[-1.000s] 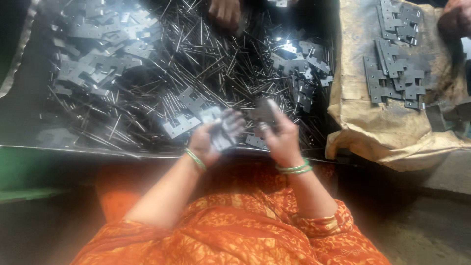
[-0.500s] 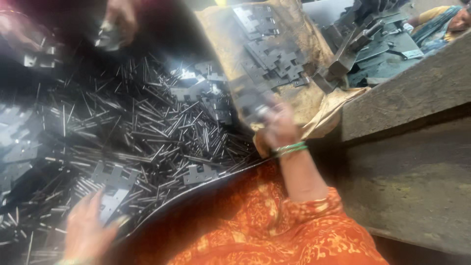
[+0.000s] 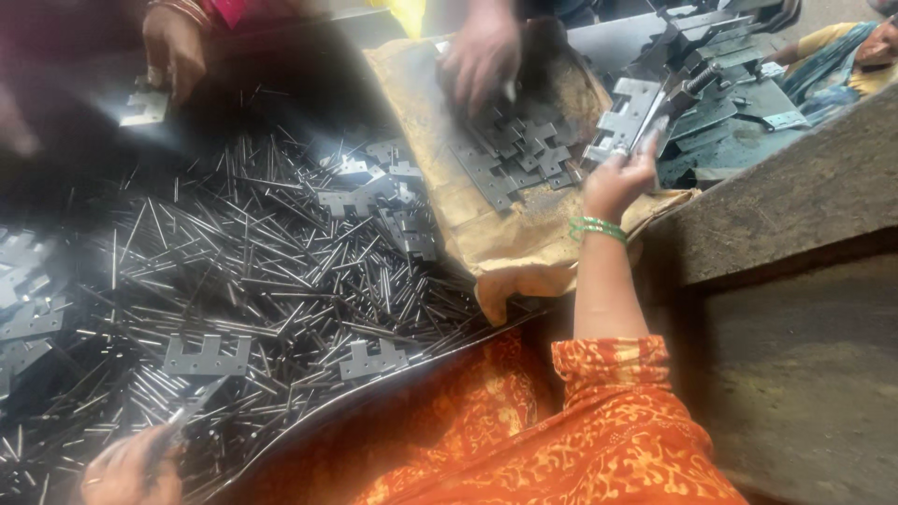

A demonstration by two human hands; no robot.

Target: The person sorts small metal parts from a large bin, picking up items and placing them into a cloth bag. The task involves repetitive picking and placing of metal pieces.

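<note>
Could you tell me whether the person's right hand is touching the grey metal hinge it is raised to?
Touching. The head view shows the right hand with its fingers closed around the lower end of the grey metal hinge.

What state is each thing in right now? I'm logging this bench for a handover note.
right hand: raised, gripping an assembled hinge.
left hand: low among the loose pins, fingers on one.
hinge plates: piled flat on the brown sack.
co-worker's hand: resting on those plates.

The left hand (image 3: 131, 472) is cut off by the bottom edge and blurred; its grip is unclear. A co-worker's hand (image 3: 173, 47) blurs at the top.
</note>
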